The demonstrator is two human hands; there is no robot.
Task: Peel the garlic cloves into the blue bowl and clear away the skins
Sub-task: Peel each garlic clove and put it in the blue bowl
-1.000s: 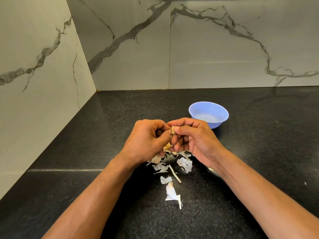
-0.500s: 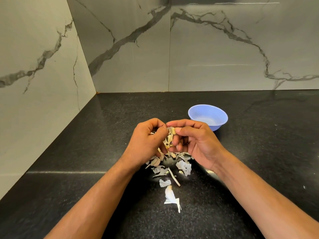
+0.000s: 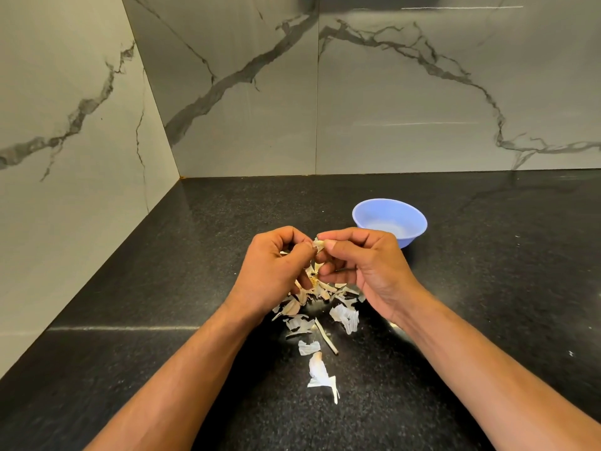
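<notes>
garlic clove (image 3: 319, 245) pinched in both grips, left hand (image 3: 276, 271) and right hand (image 3: 364, 265) (skins (image 3: 320, 312) lie beneath).

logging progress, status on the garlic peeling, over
Left hand and right hand both pinching one garlic clove, peeling underway. Blue bowl shows no cloves inside. Loose skins piled on the black counter under the hands, nothing blocking.

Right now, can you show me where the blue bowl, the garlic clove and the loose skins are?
blue bowl (image 3: 410, 213): head view, far right rim.
garlic clove (image 3: 319, 245): head view, pale tip pinched between both hands.
skins (image 3: 319, 375): head view, nearest white scrap on the counter.
</notes>
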